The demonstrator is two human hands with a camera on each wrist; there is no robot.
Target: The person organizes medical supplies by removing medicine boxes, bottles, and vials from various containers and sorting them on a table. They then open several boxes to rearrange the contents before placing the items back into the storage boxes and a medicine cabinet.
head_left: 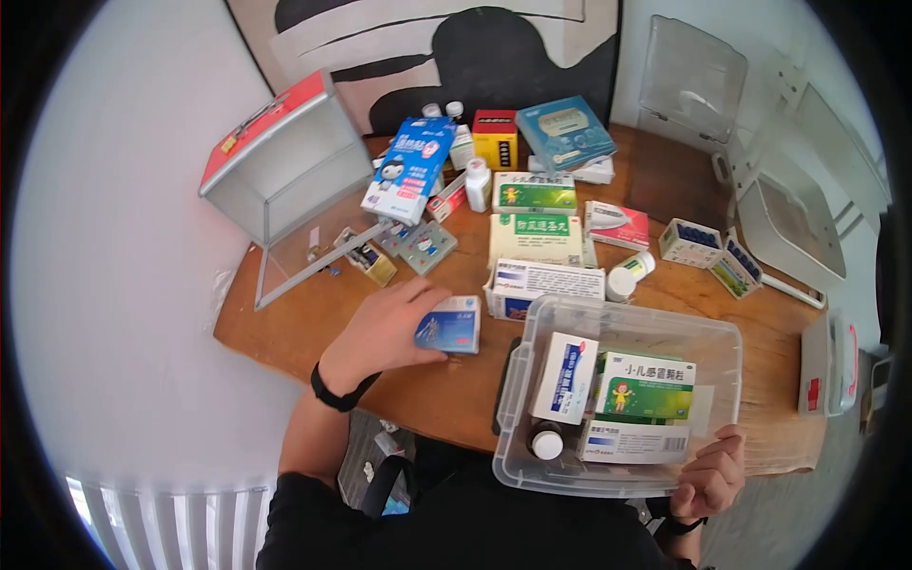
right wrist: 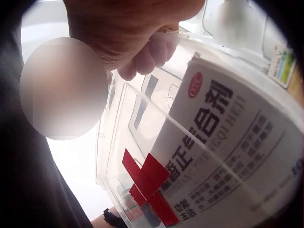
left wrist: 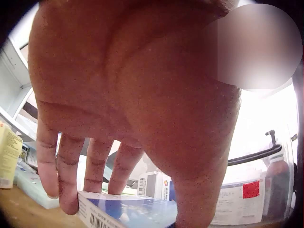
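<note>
My left hand (head_left: 385, 328) holds a small blue-and-white medicine box (head_left: 451, 326) between thumb and fingers, low over the wooden table. In the left wrist view the fingers reach down one side of this box (left wrist: 137, 209) and the thumb down the other. My right hand (head_left: 712, 473) grips the near right corner of a clear plastic bin (head_left: 714, 356). Inside the bin are a green-and-white box (head_left: 646, 388), two white boxes and a brown bottle with a white cap (head_left: 547, 444). A red cross (right wrist: 147, 183) marks the bin's wall in the right wrist view.
Behind the bin stand several medicine boxes, among them a green-and-cream one (head_left: 535, 237), and white bottles (head_left: 478, 185). An open case with a red top (head_left: 285, 161) stands at back left. A clear container (head_left: 793, 223) is at the right. The table's edge (head_left: 256, 350) curves at front left.
</note>
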